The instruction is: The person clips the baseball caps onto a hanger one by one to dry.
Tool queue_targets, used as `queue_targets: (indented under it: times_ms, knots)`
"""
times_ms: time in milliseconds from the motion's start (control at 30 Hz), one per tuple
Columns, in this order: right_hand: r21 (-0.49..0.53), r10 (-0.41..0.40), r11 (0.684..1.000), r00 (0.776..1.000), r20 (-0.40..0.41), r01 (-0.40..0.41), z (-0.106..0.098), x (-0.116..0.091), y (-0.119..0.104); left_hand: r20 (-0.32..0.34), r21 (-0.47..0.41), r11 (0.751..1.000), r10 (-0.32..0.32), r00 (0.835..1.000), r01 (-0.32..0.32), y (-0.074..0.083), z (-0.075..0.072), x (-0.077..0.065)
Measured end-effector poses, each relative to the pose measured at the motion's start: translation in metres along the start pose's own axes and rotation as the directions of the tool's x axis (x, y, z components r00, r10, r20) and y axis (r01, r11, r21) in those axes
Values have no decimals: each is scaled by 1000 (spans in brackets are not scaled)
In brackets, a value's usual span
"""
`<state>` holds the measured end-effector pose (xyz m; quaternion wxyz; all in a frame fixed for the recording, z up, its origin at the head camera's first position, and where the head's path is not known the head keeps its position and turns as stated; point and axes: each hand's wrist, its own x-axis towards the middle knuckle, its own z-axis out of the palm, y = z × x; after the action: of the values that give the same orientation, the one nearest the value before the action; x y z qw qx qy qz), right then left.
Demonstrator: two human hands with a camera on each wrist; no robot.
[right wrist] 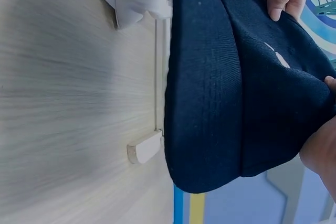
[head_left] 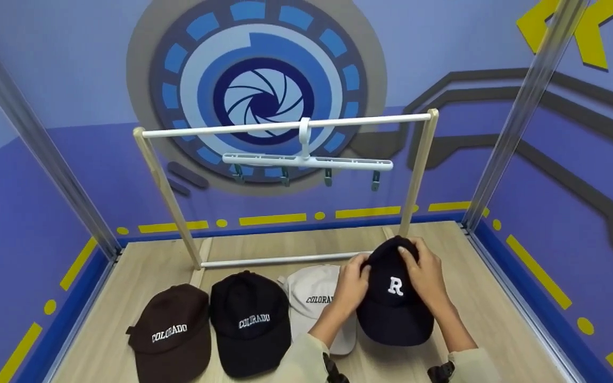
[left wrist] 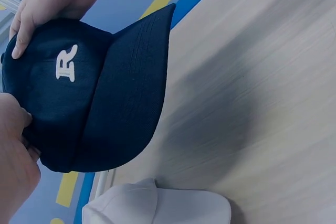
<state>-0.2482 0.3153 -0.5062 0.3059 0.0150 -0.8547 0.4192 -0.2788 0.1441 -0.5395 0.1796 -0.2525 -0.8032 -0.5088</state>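
Note:
A dark navy baseball cap (head_left: 395, 314) with a white letter R is held up above the table, brim toward me. My left hand (head_left: 353, 284) grips its left side near the crown, thumb on the front. On the opposite side my right hand (head_left: 427, 274) pinches the crown, thumb over the fabric. In the left wrist view the cap (left wrist: 126, 93) hangs clear of the wood, its shadow falling below. A light grey cap (head_left: 301, 319) lettered COLORADO lies partly hidden behind my left hand. Beside it rest a black cap (head_left: 250, 330) and a brown cap (head_left: 171, 340), also lettered COLORADO.
Behind the caps stands a wooden rack (head_left: 418, 175) with a white top bar (head_left: 205, 131). From that bar hangs a pale hanger (head_left: 306, 161) with several dark clips (head_left: 328, 177). Metal posts (head_left: 519, 117) and painted walls enclose the wooden tabletop (head_left: 125, 276).

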Motion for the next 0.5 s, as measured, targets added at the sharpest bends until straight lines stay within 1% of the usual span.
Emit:
queue_targets:
  times_ms: [100,200,400,500]
  knots:
    - [3,3,1000,1000,-1,-3,0,-2,-3,7,-6,1000,29,1000,-29,-1,-3,0]
    - [6,-7,1000,1000,-6,7,0,1,-5,8,-2,999,46,999,-46,0,-6,4]
    - [6,-29,1000,1000,-4,29,0,10,-14,42,39,999,25,999,-27,6,-17,16]
    - [1,-46,999,999,-9,46,-2,17,-19,65,58,998,23,998,-27,10,-23,25]
